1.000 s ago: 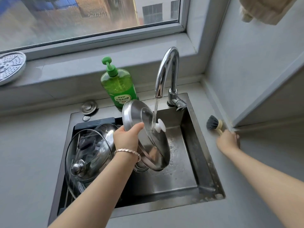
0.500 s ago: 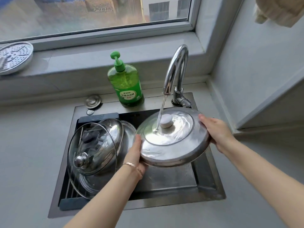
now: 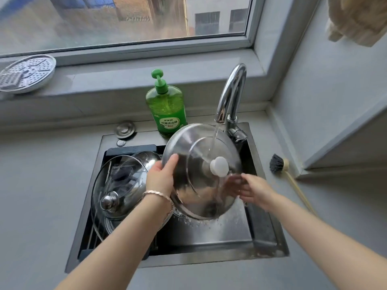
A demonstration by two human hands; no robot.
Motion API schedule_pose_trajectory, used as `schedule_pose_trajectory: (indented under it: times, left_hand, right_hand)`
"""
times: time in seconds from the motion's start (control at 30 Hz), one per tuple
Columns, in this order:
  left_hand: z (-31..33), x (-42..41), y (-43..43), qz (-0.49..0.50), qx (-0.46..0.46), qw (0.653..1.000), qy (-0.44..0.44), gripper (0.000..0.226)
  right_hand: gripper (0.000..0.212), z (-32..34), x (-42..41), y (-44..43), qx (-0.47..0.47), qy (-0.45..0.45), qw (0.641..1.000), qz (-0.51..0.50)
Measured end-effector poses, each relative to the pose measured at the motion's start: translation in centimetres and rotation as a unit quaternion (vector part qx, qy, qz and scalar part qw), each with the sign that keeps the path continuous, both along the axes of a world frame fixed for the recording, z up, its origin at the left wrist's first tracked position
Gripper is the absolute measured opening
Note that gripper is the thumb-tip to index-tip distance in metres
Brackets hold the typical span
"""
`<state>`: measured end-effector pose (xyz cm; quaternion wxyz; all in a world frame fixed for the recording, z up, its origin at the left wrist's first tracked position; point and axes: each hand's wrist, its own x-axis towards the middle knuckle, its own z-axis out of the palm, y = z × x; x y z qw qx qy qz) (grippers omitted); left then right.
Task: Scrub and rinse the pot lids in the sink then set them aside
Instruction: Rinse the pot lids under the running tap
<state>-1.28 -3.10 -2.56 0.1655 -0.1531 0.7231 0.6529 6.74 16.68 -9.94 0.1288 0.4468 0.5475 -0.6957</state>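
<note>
Your right hand [image 3: 255, 191] blurs at the fingertips against the steel lid [image 3: 184, 147], so contact is unclear. Your left forearm covers the near rim of the glass lid [image 3: 119, 178]. The brush [image 3: 276, 164] handle, by the bench's [image 3: 41, 185] right edge, is hidden behind your right arm.

Glass lids [image 3: 117, 181] crowd the steel sink's [image 3: 209, 259] left; a tilted steel lid [image 3: 188, 151] blocks the chrome tap [image 3: 231, 95]; the front lies open.
</note>
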Motion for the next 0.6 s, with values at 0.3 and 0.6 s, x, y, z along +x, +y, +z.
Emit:
schedule_pose_trajectory:
  times: [0.3, 0.6]
  left_hand:
    - [-0.5, 3.5, 1.0, -0.333, -0.135, 0.914, 0.188, 0.027]
    - [-3.2, 4.8, 0.7, -0.409, -0.249, 0.788, 0.389, 0.046]
  right_hand:
    - [0.089, 2.3, -1.4, 2.2, -0.208, 0.005, 0.977, -0.049]
    - [0.032, 2.8, 1.0, 4.1, -0.152, 0.01, 0.987, -0.047]
